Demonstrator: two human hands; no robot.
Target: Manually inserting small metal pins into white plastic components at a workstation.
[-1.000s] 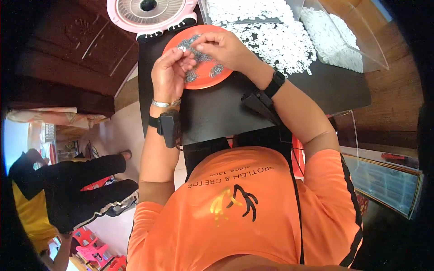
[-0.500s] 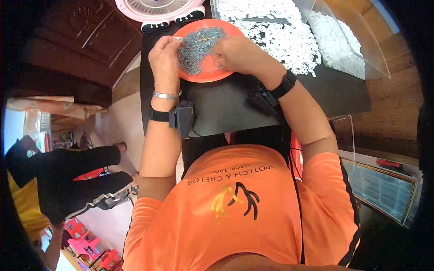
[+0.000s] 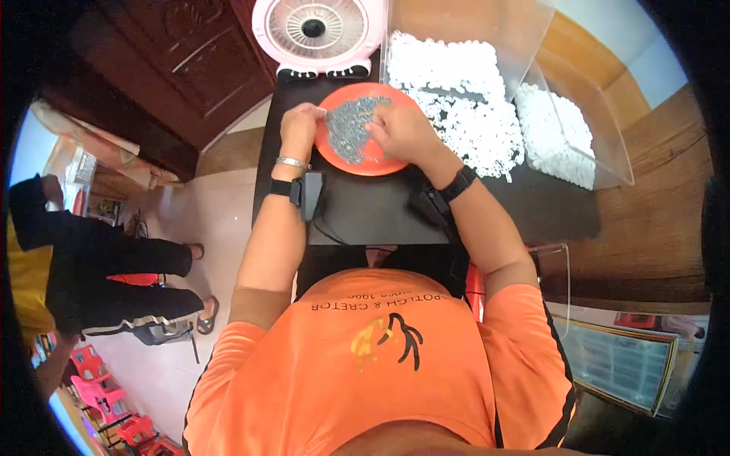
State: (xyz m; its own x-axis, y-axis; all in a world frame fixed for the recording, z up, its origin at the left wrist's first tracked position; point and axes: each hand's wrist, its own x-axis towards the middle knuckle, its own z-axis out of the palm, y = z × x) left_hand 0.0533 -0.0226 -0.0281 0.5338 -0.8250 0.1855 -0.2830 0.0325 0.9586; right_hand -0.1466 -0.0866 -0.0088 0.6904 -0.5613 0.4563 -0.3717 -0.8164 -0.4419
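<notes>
A round orange plate (image 3: 351, 169) lies on the black table, bearing a heap of small grey metal pieces (image 3: 348, 129) that look like nails or screws. At its left rim, my left hand (image 3: 299, 131) is closed, pinching a small white plastic piece (image 3: 322, 113) between thumb and fingertips. Over the right side of the heap, my right hand (image 3: 404, 134) has its fingers curled together. Whatever it may hold is hidden by the fingers. Many more small white plastic pieces (image 3: 477, 135), with holes in them, are spread just right of the plate.
Clear plastic bins (image 3: 617, 161) with white pieces stand at the right and back of the table (image 3: 525, 204). A pink fan (image 3: 313, 30) stands behind the plate. Another person's legs (image 3: 125, 251) are at the left, near red and pink chairs (image 3: 95, 395).
The whole view has shifted, so the table sits lower and more of the fan shows. My right fingers have moved from the plate's near right part up to the heap's edge. The left keeps its pinch.
</notes>
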